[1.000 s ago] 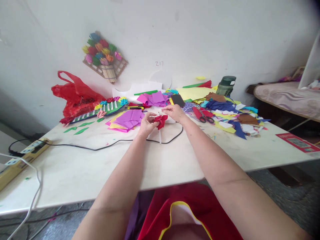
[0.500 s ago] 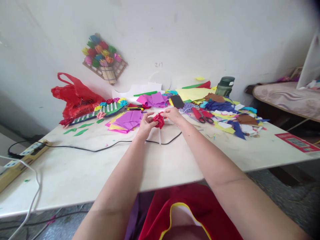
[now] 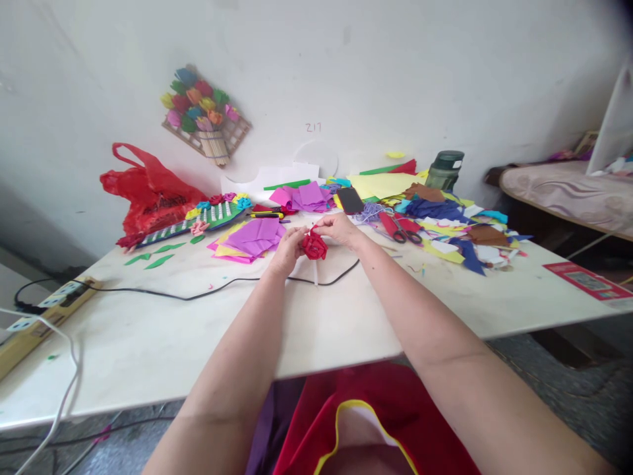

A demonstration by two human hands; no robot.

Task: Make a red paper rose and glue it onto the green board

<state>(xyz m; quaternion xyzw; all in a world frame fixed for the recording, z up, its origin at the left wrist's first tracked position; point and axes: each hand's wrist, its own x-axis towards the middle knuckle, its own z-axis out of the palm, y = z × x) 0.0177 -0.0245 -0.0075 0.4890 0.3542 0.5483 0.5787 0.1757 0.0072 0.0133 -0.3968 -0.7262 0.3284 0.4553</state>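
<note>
A red paper flower (image 3: 315, 246) with crumpled, layered petals is held above the middle of the table. My left hand (image 3: 291, 249) is closed on its left side. My right hand (image 3: 339, 229) pinches a thin red piece at the flower's upper edge, its fingertips close to those of the left. Below the flower a narrow whitish strip (image 3: 316, 272) points down toward me; whether it is joined to the flower I cannot tell. Left of my hands lies a stack of purple, yellow and pink paper sheets (image 3: 253, 239).
Scissors (image 3: 406, 232), a dark phone (image 3: 350, 200) and a heap of paper scraps (image 3: 445, 221) lie to the right, with a green bottle (image 3: 445, 170) behind. A red plastic bag (image 3: 148, 191) stands at left. A black cable (image 3: 188, 298) crosses the table from a power strip (image 3: 49, 316).
The flower has tipped so its petals face me more and sits slightly lower. My left fingers have drawn in at its side; the right still pinches near the top.
</note>
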